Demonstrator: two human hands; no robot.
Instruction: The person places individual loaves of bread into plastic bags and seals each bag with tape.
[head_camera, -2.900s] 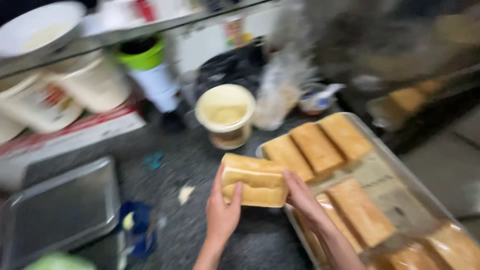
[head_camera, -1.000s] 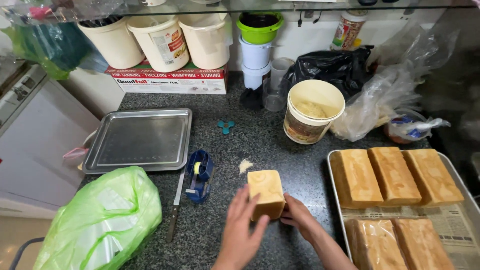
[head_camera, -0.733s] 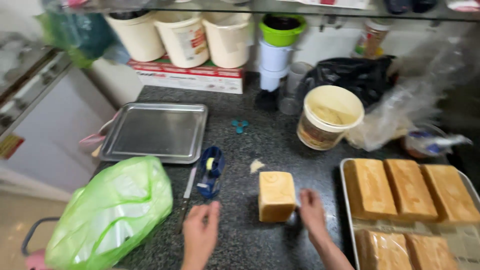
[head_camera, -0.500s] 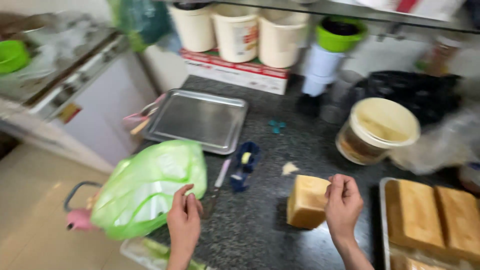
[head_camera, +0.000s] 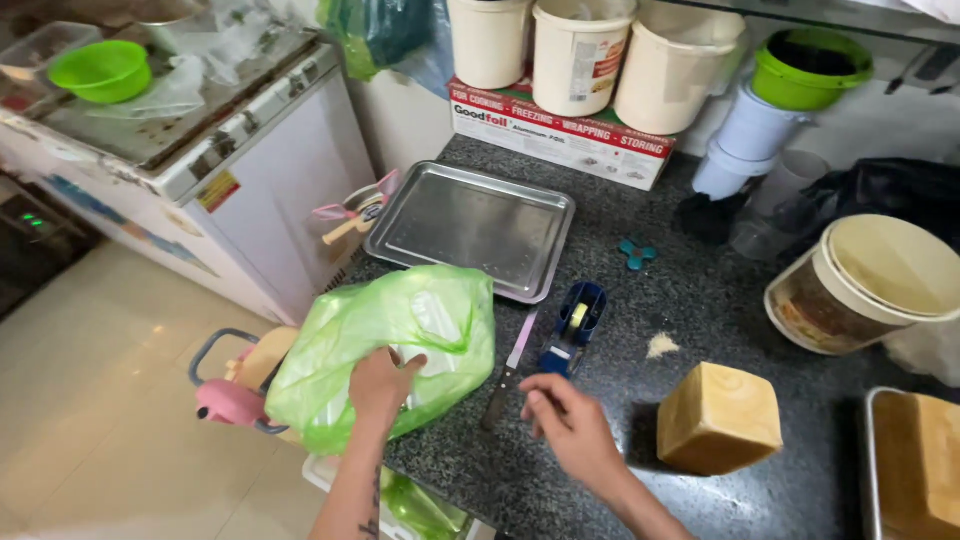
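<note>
Crumpled translucent green plastic bag (head_camera: 385, 350) slumped at the dark speckled counter's (head_camera: 700, 300) near edge, pinched at its top by the left hand (head_camera: 383, 385) – right hand (head_camera: 570, 430) loosely open, empty, hovering beside the pink-handled knife (head_camera: 510, 368).

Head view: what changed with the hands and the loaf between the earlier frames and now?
Both hands let go of the golden square bread loaf, which now stands alone on the dark speckled countertop. The left hand moved left and took hold of the crumpled green plastic bag; the right hand hovers near the pink-handled knife. The steel baking tray and blue tape dispenser stayed put.
</note>
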